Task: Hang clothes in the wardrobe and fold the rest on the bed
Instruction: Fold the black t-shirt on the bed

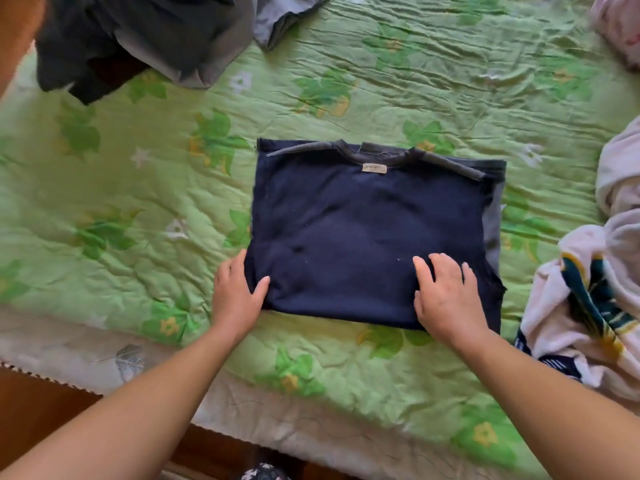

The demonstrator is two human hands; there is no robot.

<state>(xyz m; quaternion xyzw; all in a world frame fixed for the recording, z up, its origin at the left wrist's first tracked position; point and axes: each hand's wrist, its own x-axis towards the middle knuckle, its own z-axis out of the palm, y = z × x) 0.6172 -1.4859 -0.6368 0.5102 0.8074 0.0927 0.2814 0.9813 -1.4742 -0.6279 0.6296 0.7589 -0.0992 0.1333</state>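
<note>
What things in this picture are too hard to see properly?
Label on the navy shirt: head view, too small and blurred to read.
Dark clothes pile: head view, cut off by the top edge.
White patterned garment: head view, cut off by the right edge.
Pink fabric: head view, top-right corner crops it.

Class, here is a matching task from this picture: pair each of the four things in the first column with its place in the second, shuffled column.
1 folded navy blue T-shirt
2 heap of dark grey clothes
3 crumpled white cloth with green and yellow stripes
4 right hand

A top left of the picture
B flat on the T-shirt's near right corner
C middle of the green floral quilt
D right edge of the picture

Pairs: 1-C, 2-A, 3-D, 4-B
</note>
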